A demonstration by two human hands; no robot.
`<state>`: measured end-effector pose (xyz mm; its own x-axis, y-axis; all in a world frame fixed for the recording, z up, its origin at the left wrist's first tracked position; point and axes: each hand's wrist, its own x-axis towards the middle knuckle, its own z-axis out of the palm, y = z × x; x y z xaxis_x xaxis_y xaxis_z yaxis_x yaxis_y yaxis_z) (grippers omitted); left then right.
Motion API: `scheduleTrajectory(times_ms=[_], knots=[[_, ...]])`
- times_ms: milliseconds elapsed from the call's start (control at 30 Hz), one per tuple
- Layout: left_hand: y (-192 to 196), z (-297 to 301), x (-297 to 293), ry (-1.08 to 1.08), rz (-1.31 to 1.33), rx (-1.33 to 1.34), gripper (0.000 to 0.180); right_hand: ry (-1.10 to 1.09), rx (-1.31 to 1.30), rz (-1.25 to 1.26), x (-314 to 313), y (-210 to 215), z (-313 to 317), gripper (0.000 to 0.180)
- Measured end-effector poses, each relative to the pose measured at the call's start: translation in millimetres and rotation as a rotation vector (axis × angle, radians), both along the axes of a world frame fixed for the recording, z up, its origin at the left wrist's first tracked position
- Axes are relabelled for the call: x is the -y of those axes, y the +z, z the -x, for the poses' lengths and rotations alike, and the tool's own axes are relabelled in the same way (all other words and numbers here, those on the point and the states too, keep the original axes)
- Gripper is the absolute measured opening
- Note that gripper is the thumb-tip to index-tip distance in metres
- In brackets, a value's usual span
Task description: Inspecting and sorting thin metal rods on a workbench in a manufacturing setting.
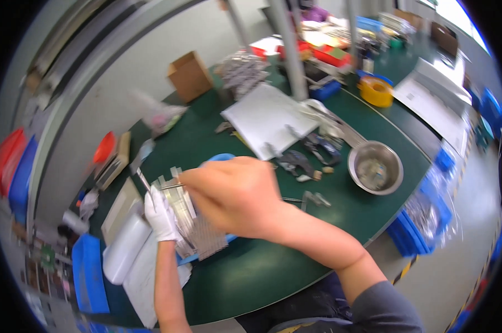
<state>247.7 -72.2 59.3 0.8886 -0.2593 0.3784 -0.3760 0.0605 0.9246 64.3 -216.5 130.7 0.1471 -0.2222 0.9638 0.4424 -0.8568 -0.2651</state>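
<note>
My left hand, in a white glove, is closed around a slim metal piece that sticks up past the fingers. My bare right hand is held high and large in view, its fingers pinched; a thin metal rod juts from the fingertips toward the left hand. The rod's full shape is hidden by the hand and blurred. Below the hands, a bundle of clear, narrow strips lies over a blue tray, which my right hand and the strips partly cover.
A steel bowl with small pieces stands at the right of the green table. Dark clamp-like tools and a white sheet lie farther back. Left are a white roll and a blue bin; a cardboard box stands behind.
</note>
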Motion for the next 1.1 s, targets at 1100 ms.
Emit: scheduleTrajectory(times_ms=[1100], knots=[[52,135,-32,-0.546,0.066,-0.386,0.025,-0.122,-0.174,0.262,-25,-4,7,0.021]])
